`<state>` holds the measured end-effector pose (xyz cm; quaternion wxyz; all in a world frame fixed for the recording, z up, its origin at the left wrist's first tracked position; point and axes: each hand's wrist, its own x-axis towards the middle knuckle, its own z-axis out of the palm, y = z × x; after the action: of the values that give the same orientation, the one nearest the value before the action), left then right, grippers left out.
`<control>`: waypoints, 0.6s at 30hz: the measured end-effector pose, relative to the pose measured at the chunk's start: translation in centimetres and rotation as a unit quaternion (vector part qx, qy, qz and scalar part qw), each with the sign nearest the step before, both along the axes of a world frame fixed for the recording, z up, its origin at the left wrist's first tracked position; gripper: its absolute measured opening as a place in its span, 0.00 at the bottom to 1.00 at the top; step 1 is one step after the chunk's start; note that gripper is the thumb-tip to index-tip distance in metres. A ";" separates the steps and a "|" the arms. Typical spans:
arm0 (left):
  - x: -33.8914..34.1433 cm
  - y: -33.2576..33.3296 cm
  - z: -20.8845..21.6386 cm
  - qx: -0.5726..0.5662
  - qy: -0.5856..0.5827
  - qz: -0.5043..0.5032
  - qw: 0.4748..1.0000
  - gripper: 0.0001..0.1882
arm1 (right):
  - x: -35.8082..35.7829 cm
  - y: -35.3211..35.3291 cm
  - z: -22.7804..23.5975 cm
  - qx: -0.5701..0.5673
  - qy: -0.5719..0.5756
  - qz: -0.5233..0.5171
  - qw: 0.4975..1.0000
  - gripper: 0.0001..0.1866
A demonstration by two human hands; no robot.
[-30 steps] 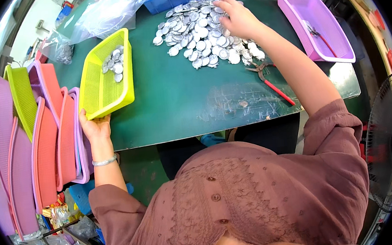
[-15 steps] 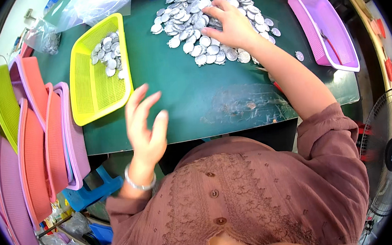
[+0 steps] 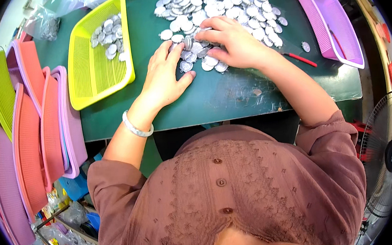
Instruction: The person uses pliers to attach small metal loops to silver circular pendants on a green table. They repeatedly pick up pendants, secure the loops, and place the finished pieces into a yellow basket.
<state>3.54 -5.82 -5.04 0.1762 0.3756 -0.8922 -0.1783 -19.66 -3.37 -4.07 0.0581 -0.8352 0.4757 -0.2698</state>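
Note:
A big heap of round silver metal pendants (image 3: 241, 2) with small loops lies at the far middle of the green table (image 3: 167, 118). Nearer to me, a small cluster of these pendants (image 3: 195, 55) sits between my two hands. My left hand (image 3: 164, 76) rests at its left side, fingers apart and fingertips touching the pendants. From the right, my right hand (image 3: 233, 42) curves over the cluster with its fingers spread and thumb low. Neither hand visibly grips a pendant. At the left, a yellow-green basket (image 3: 97, 84) holds several more pendants.
A purple basket (image 3: 318, 32) with a red-handled tool inside stands at the right. Near it lie another red-handled tool (image 3: 300, 59) and a single pendant (image 3: 306, 46). Nested coloured baskets (image 3: 30, 151) flank the table's left side. A fan (image 3: 379, 162) stands at the right.
My right hand has come back toward me from the heap, with pendants now nearer the front. My left hand has moved forward from the table's edge to the pendants. The view has shifted slightly.

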 end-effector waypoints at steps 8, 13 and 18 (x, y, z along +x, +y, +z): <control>2.4 4.1 1.1 0.043 0.041 -0.016 0.998 0.29 | 0.4 2.9 1.0 -0.037 0.052 -0.018 0.998 0.19; 3.2 5.4 0.2 0.007 0.093 0.056 0.994 0.28 | 1.7 5.6 0.8 -0.024 0.056 -0.038 0.997 0.19; 2.7 6.3 -0.3 -0.051 0.077 0.074 0.993 0.22 | 4.2 6.1 0.1 -0.018 0.080 -0.032 0.996 0.18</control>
<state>6.23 0.50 -5.34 0.2763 0.4164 -0.8536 -0.1473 -15.42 2.71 -3.97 -0.0039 -0.8394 0.5002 -0.2128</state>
